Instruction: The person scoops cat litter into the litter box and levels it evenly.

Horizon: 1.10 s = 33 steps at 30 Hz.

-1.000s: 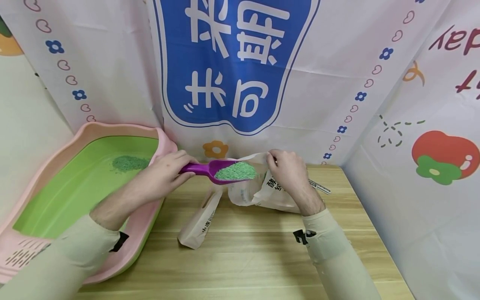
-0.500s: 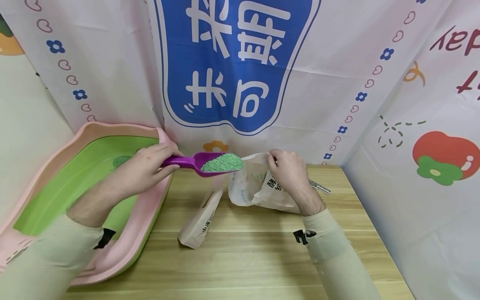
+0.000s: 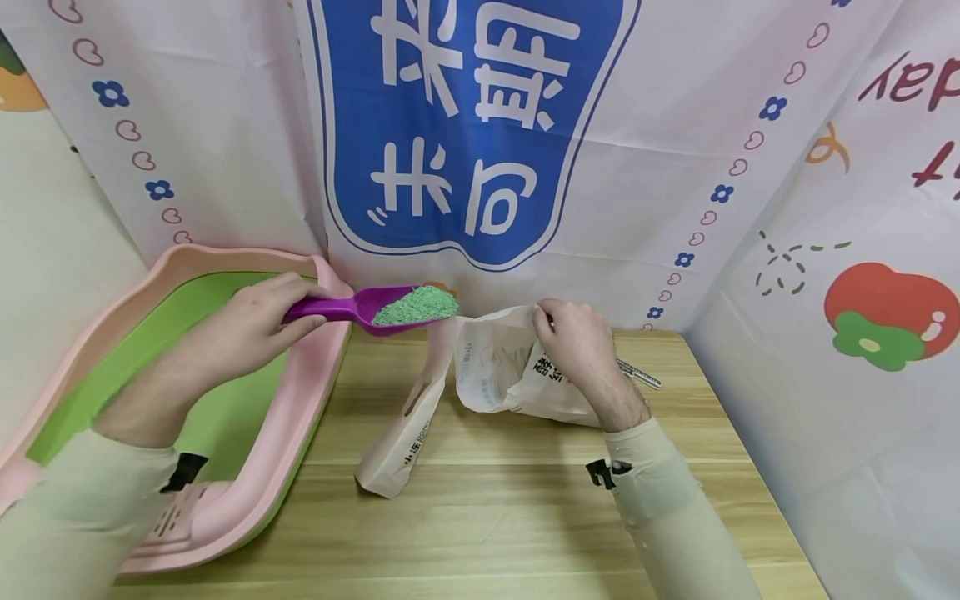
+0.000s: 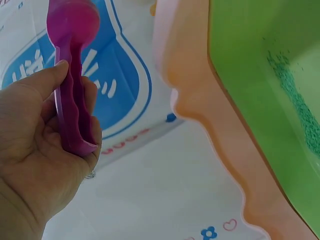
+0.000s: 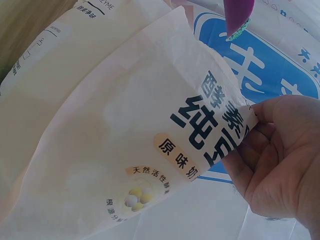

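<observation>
My left hand (image 3: 258,321) grips the handle of a purple scoop (image 3: 360,310), fingers wrapped round it in the left wrist view. Green pellets (image 3: 417,306) are heaped in the scoop, which hangs level between the pink litter box (image 3: 330,367) and the open bag. With my right hand (image 3: 577,346) I pinch the upper edge of a pale printed bag (image 3: 555,400), whose mouth gapes to the left. In the left wrist view a patch of green pellets (image 4: 300,107) lies on the litter box's green floor.
A torn-off strip of the bag (image 3: 401,442) with a handle slot lies on the wooden table (image 3: 480,533). Behind the bag, a striped flat object (image 3: 640,373) is partly hidden. A printed cloth backdrop (image 3: 600,192) rises behind the table.
My left hand has moved left and slightly up with the loaded scoop, away from the bag's mouth and over the litter box's right side. The right hand and bag have stayed put.
</observation>
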Tool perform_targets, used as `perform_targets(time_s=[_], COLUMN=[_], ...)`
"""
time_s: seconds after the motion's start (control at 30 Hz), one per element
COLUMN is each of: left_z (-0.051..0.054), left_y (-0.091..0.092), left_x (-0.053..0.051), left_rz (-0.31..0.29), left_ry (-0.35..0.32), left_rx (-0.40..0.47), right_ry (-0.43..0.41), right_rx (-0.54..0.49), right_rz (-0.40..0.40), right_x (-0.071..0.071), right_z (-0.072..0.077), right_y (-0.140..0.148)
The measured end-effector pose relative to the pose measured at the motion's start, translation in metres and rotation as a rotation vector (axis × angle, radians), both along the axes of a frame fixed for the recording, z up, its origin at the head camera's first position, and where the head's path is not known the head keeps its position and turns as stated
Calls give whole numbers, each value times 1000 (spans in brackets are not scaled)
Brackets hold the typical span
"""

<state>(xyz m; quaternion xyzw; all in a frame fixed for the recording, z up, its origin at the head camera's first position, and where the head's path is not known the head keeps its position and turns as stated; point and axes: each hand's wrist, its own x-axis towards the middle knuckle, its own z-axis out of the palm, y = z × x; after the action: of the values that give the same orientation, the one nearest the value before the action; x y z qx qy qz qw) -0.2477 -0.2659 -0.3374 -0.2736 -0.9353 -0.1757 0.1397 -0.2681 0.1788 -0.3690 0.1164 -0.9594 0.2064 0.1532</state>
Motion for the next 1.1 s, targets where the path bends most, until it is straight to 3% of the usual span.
perform_targets(time_s=[0.27, 0.5, 0.77, 0.93, 1.1], left_z=[5, 5, 8, 6, 3], left_y=[-23, -46, -74, -92, -110], left_x=[-2, -6, -11, -13, -13], left_rz=[109, 126, 199, 185, 236], left_ry=[-82, -39, -105, -108, -92], left_rx=[-6, -2, 9, 73, 33], right_ry=[-5, -6, -13, -14, -11], right_rx=[-1, -3, -6, -4, -3], right_rz=[2, 2, 4, 5, 6], right_x=[0, -1, 0, -1, -1], right_z=[-1, -1, 0, 0, -1], right_y=[0, 1, 0, 0, 0])
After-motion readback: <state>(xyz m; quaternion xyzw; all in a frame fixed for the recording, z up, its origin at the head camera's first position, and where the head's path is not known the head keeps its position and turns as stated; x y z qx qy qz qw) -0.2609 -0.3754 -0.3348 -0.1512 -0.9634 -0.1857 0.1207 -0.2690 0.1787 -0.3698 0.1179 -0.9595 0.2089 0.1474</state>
